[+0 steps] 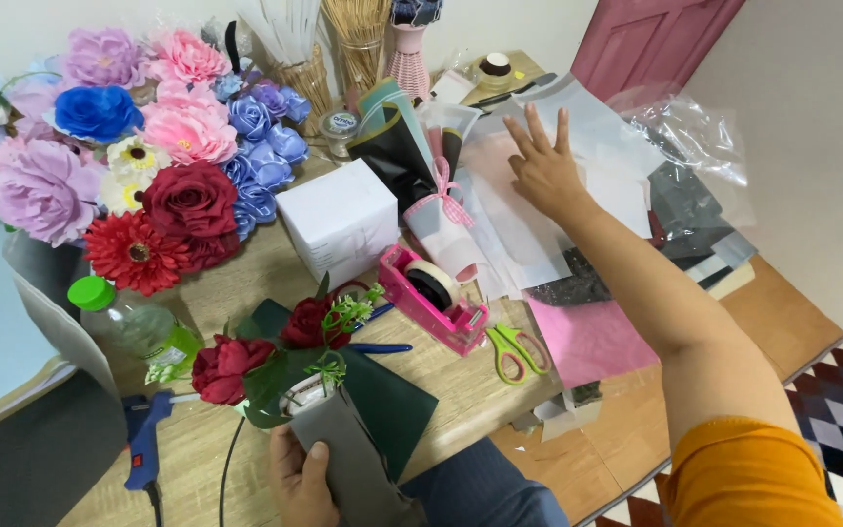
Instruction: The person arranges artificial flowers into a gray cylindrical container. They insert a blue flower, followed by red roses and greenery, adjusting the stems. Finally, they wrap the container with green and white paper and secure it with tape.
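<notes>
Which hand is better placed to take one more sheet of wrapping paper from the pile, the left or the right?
The right hand, probably. It is open, fingers spread, already over the pale sheets. The left hand is closed around the small rose bouquet in grey paper, near the table's front edge.

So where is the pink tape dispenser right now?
The pink tape dispenser sits mid-table in the head view, between the white box and the green scissors.

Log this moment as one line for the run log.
left hand: holds bouquet | right hand: open, flat on paper sheets | nearby: tape dispenser, scissors
</notes>
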